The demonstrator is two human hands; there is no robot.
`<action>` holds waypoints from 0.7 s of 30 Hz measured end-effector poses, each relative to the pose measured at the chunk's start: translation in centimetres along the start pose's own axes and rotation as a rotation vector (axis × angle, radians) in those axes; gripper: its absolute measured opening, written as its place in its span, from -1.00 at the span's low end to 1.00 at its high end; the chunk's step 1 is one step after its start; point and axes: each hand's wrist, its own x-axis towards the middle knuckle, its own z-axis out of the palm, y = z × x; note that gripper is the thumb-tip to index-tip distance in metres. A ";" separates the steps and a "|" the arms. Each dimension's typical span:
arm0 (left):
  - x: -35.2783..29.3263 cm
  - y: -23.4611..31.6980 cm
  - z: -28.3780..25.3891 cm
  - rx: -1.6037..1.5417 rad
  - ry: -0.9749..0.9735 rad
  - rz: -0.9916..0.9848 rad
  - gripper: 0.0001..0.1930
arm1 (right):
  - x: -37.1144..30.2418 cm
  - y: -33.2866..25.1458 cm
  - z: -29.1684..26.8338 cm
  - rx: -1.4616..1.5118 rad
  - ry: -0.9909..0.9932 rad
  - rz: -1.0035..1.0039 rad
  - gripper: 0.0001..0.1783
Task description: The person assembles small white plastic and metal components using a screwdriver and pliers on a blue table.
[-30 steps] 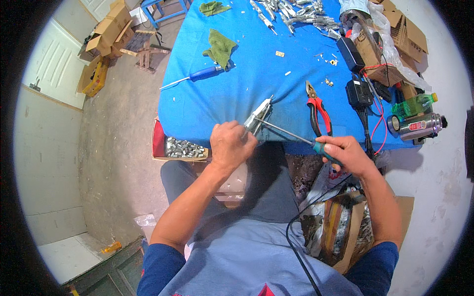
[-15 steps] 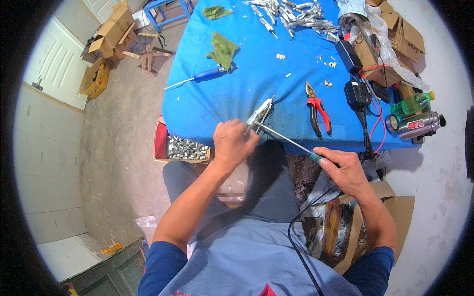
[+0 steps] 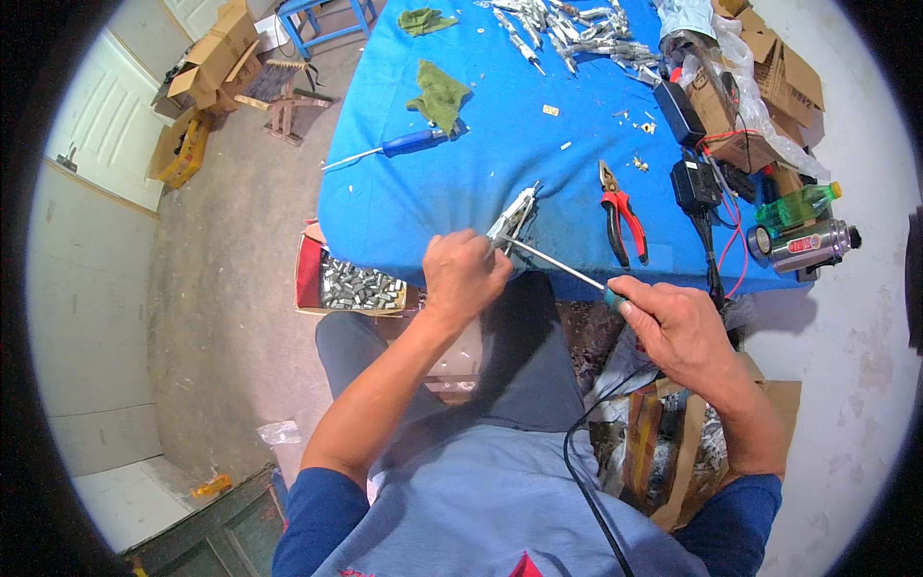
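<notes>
At the near edge of the blue-covered table my left hand [image 3: 465, 274] is closed on a slim silver-white metal part [image 3: 511, 213], which points away from me, with thin dark pieces along its right side. My right hand [image 3: 679, 325] grips the teal handle of a screwdriver [image 3: 560, 263]. Its long shaft reaches left, and its tip meets the metal part just beyond my left fingers. What the tip engages is too small to make out. To the right of the part lie pliers [image 3: 623, 216] with red and black handles, jaws pointing away.
A blue-handled screwdriver [image 3: 409, 143] and green rags [image 3: 438, 94] lie at the left. Similar metal parts [image 3: 577, 34] are heaped at the far side. Black adapters [image 3: 694, 183], a green bottle [image 3: 800, 205] and a steel flask [image 3: 808, 244] line the right. A box of small metal pieces [image 3: 306, 279] stands below.
The view has shifted slightly. My right hand has turned a little around the screwdriver handle, and its forearm has moved outward. My left hand keeps its hold on the metal part.
</notes>
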 end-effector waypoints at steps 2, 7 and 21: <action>0.0 0.0 0.0 -0.006 0.008 0.001 -0.75 | 0.6 -0.6 -0.7 -0.058 -0.022 -0.016 -0.77; 0.0 0.1 0.2 -0.017 0.035 -0.016 -0.73 | 2.5 -2.3 -2.2 -0.135 -0.083 -0.038 -0.80; -0.1 -0.3 0.4 -0.024 0.038 -0.053 -0.71 | -0.8 0.2 2.8 -0.065 0.040 0.011 -0.65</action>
